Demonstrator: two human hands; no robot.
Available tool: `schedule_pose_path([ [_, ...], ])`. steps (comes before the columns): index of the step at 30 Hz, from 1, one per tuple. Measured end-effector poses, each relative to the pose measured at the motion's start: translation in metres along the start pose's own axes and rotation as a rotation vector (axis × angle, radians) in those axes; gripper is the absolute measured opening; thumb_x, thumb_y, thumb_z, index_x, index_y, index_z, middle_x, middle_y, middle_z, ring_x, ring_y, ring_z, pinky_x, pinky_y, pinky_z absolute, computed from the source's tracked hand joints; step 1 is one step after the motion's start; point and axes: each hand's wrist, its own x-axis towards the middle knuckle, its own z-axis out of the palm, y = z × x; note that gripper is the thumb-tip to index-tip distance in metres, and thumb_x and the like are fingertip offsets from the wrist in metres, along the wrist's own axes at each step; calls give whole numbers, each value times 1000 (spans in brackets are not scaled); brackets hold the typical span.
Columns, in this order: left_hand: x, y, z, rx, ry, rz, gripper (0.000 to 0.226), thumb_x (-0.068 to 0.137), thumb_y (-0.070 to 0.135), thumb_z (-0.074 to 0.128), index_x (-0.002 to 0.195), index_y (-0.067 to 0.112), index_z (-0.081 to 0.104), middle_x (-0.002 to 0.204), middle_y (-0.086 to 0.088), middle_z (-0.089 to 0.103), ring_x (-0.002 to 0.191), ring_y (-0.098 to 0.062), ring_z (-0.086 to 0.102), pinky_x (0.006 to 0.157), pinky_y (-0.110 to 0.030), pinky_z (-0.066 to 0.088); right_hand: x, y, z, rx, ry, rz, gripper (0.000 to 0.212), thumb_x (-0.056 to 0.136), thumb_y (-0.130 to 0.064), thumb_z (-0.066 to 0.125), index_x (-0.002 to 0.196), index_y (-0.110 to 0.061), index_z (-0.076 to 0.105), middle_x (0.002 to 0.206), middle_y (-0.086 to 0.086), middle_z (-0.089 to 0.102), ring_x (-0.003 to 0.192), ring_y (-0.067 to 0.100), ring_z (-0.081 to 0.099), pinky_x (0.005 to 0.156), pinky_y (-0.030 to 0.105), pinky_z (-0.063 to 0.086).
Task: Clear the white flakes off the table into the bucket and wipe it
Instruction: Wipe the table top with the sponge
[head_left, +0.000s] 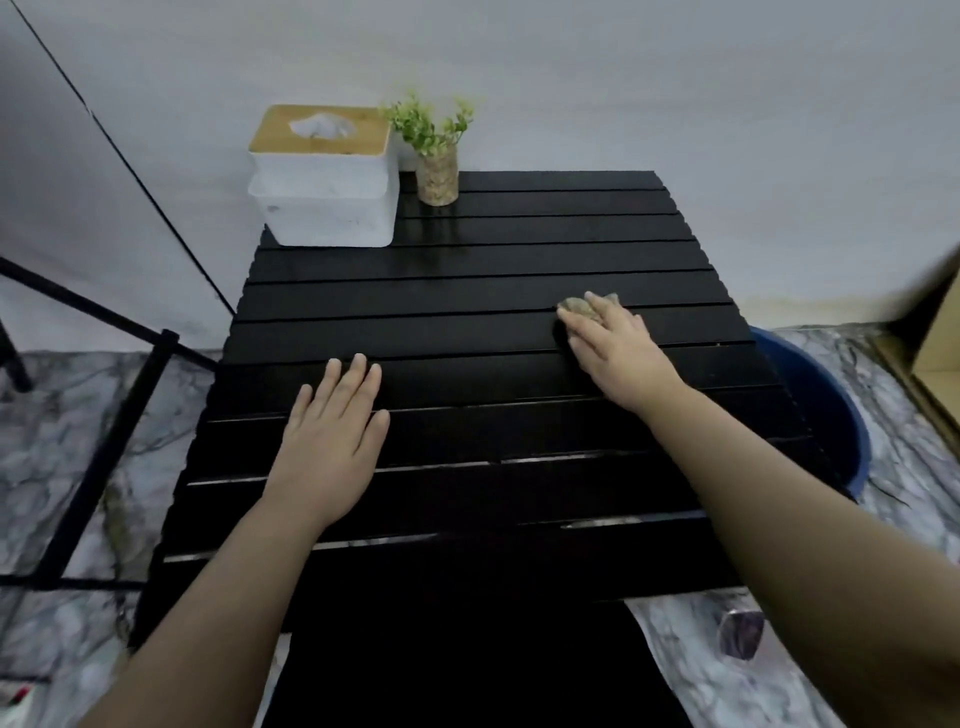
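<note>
Left hand (332, 441) flat on the desk (467, 270), fingers spread — grasping nothing. Right hand (615, 348) presses a greenish cloth (576, 305) near the desk's right edge; blue bucket (831, 415) on the floor just beside that edge.

Lighting: dim, even, bluish; no hard shadows. My black slatted bench (467, 332) reads nearly featureless, faint sheen on its near slats. Focus: soft throughout. Blur: tan object at right edge (930, 291) smeared. Distortion: wide-angle, my forearms stretched toward lower corners.
</note>
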Motion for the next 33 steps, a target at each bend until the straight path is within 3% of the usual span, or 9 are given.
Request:
schedule_pose_path([
  [3,-2,-32,-18,27,65,-56,53,96,40,18,146,23,13,157,7,5,142,-7,-8,116,-32,-6,10,-43,20,-36,-13,7,42,99,-28,39,141,-23,36,153,12,26,141,36,14,114,53,12],
  [8,-8,-78,-29,37,41,-183,53,96,39,21,146,21,14,157,5,5,144,-10,-6,117,-33,-5,-59,-171,63,82,-224,-720,45,93,-31,37,135,-22,46,143,10,44,133,33,35,109,48,24],
  [11,-11,-84,-25,30,10,-173,53,97,38,20,146,22,10,157,5,1,142,-8,-9,116,-31,-6,-44,-168,58,53,-289,-873,42,93,-30,38,133,-24,49,141,7,46,131,29,40,108,47,29],
  [17,-8,-83,-24,56,12,-164,53,96,36,23,146,21,13,157,4,4,144,-12,-5,118,-34,-2,35,-111,55,-3,-33,-266,41,93,-25,40,130,-12,52,136,22,49,125,45,42,96,64,36],
  [20,-8,-72,-22,55,23,-159,53,96,34,25,146,19,15,157,2,7,145,-13,-3,119,-36,0,-20,-126,51,56,-37,-377,43,91,-30,38,128,-14,55,134,17,52,122,42,46,100,61,37],
  [22,-5,-51,-16,18,23,-133,52,97,33,25,146,18,16,157,2,9,144,-12,-3,118,-35,-1,-73,-128,41,108,-158,-511,41,91,-30,44,130,-20,52,139,11,48,127,35,42,107,53,32],
  [26,2,8,5,-6,2,-2,52,97,36,24,146,21,14,157,4,6,142,-8,-9,116,-33,-4,-98,-70,8,107,-206,-593,37,94,-29,45,131,-26,50,140,2,46,131,21,38,112,44,22],
  [30,5,65,27,24,-56,101,54,96,41,16,146,24,7,157,7,-1,138,-4,-18,114,-30,-10,-41,28,-13,24,24,-184,44,93,-34,38,133,-20,48,141,10,45,131,29,39,107,55,28],
  [33,11,91,38,26,-83,102,53,96,37,18,146,23,6,157,7,-2,140,-7,-16,115,-31,-9,-15,61,-21,39,138,185,39,95,-20,47,133,-15,49,143,18,41,132,40,33,108,53,27],
])
